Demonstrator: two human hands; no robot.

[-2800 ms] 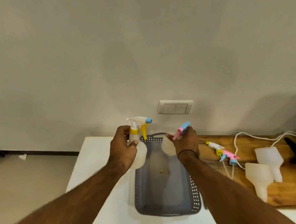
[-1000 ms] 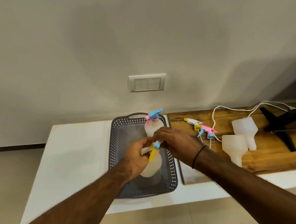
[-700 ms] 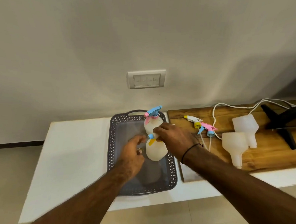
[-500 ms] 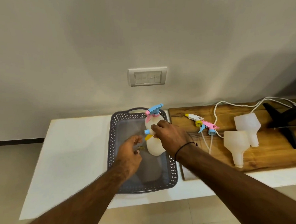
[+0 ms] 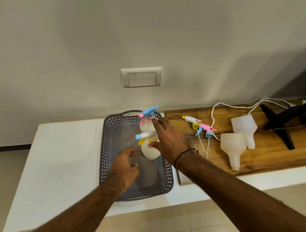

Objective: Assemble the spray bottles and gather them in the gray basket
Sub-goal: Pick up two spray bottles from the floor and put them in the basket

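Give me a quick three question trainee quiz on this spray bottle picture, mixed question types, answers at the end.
1. True or false: both hands grip bottles.
2. How many assembled bottles lie in the gray basket?
3. Where are the loose trigger heads? A) basket B) wooden board C) floor

Key:
1. False: the left hand and right hand are open.
2. Two: pink-and-blue-topped, yellow-and-white-topped.
3. B, beside two empty bottles.

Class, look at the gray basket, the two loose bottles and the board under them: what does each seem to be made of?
Gray basket: likely moulded plastic, matte, with perforated walls. Loose bottles: translucent milky plastic, light showing through. Board: wood, visible grain and a slight sheen, perhaps varnished.
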